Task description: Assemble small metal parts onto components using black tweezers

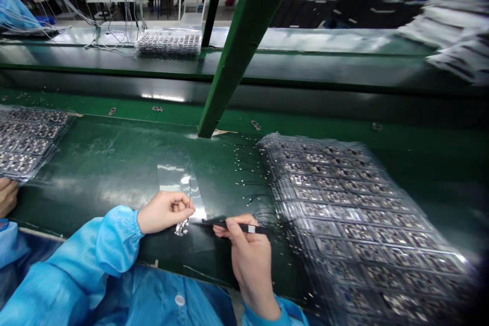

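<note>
My left hand [168, 211] is closed in a pinch at the upper edge of a small silvery circuit board [182, 228]. A thin dark wire [190, 178] sticks up by its fingertips. In my right hand [250, 254] is a pair of black tweezers [239, 226], with the tips pointing left toward the board. Under both hands lies a clear plastic sheet [171, 178] on the green bench top [114, 163]. To the right, short black wires with shiny ends [250, 198] lie in a loose column beside a stack of clear trays [344, 204] filled with circuit boards.
A green post [244, 46] rises from the bench ahead. Another board tray [30, 137] sits at the left, near a co-worker's hand [6, 196]. Loose boards [157, 109] lie along the back strip. Farther off are stacked trays [168, 42] and hanging cables [72, 0].
</note>
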Demonstrator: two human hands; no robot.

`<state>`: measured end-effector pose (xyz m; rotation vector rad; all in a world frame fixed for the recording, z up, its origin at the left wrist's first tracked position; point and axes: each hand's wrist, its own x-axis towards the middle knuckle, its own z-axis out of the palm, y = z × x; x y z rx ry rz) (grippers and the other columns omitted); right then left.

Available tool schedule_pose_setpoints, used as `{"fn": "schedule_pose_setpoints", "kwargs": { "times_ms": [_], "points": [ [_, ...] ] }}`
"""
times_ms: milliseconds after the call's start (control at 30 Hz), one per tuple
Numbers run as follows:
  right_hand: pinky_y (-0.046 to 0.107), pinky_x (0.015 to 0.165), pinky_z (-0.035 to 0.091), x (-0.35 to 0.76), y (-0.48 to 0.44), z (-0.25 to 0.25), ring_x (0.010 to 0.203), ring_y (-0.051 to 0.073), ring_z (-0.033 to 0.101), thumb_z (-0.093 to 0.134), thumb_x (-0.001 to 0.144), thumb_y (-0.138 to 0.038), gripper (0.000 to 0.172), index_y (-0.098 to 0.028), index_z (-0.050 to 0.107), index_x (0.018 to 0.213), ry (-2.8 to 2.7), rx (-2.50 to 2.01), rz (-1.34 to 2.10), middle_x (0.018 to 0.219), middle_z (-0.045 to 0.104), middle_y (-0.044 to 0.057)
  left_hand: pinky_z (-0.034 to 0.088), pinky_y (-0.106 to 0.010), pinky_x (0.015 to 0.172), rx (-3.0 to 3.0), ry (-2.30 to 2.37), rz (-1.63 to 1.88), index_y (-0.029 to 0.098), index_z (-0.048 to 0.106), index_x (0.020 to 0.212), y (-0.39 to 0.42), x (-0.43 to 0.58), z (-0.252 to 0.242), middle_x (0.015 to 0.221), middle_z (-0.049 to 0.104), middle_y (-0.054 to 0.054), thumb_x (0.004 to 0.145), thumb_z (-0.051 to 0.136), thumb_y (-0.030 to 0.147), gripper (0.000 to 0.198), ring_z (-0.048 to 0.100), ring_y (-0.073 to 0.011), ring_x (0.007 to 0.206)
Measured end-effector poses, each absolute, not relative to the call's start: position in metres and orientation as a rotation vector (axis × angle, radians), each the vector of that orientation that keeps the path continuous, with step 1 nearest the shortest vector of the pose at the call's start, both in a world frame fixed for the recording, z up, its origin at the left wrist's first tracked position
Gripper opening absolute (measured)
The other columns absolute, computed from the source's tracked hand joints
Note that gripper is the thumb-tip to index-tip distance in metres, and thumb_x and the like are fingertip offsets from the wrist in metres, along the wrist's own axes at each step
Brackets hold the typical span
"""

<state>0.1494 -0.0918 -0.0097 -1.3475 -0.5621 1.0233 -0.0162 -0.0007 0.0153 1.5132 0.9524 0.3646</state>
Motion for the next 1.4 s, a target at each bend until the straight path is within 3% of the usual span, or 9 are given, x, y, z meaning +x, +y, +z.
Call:
{"fn": "schedule_pose_setpoints", "kwargs": {
  "times_ms": [267,633,933,1400],
  "points": [
    [0.030,0.069,0.052,0.135,-0.098,-0.012,0.072,0.019,0.064,0.068,0.074,-0.038,0.022,-0.018,0.060,0.069,-0.683,-1.303,1.276,0.071,0.065,0.003,0.039,-0.017,0.052,1.488,0.990,0.493,0.011,0.060,0.080,-0.001,-0.016,0.014,0.066,0.060,-0.001,0.077,0.059,0.029,0.018,0.050,-0.0076,0.055],
    [0.024,0.056,0.047,0.118,-0.090,0.001,0.057,0.015,0.057,0.068,0.071,-0.037,0.023,-0.017,0.059,0.064,-0.844,-1.358,1.162,0.060,0.058,-0.001,0.040,-0.016,0.049,1.442,0.995,0.524,0.011,0.060,0.076,-0.007,-0.012,0.016,0.061,0.061,0.000,0.073,0.063,0.024,0.014,0.051,-0.0065,0.051],
    [0.024,0.055,0.045,0.124,-0.096,-0.002,0.057,0.015,0.056,0.066,0.073,-0.036,0.021,-0.017,0.058,0.066,-0.925,-1.460,1.049,0.060,0.058,0.001,0.041,-0.017,0.053,1.406,0.952,0.419,0.012,0.060,0.079,-0.003,-0.012,0.020,0.060,0.056,0.003,0.073,0.060,0.021,0.011,0.051,-0.0067,0.054],
    [0.025,0.056,0.041,0.128,-0.101,-0.006,0.058,0.016,0.054,0.064,0.076,-0.035,0.021,-0.018,0.059,0.066,-1.003,-1.526,0.997,0.062,0.057,0.001,0.040,-0.016,0.045,1.338,0.966,0.378,0.012,0.056,0.076,-0.002,-0.013,0.015,0.053,0.053,0.005,0.071,0.065,0.026,0.017,0.054,-0.0070,0.046]
  ]
}}
